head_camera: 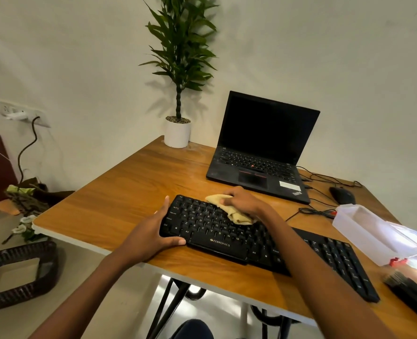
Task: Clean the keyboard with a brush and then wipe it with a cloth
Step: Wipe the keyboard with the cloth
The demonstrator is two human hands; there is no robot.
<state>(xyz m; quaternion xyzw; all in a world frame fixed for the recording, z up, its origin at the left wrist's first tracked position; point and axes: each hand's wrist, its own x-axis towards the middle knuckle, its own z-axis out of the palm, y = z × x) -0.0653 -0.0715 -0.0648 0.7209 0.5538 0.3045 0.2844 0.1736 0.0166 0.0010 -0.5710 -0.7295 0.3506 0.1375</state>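
A black Zebronics keyboard (pixel 217 237) lies slanted across the wooden desk (pixel 129 192). My left hand (pixel 151 231) grips its left end, thumb along the front edge and fingers up the side. My right hand (pixel 244 200) holds a crumpled yellow cloth (pixel 229 210) and presses it on the upper middle keys. A black brush (pixel 410 292) lies on the desk at the far right, bristles toward the keyboard, partly cut off by the frame.
An open black laptop (pixel 261 152) stands behind the keyboard. A black mouse (pixel 341 195) and cables lie to its right. A white plastic container (pixel 376 233) sits at the right. A potted plant (pixel 178 133) is on the far corner. A dark basket (pixel 19 275) is on the floor.
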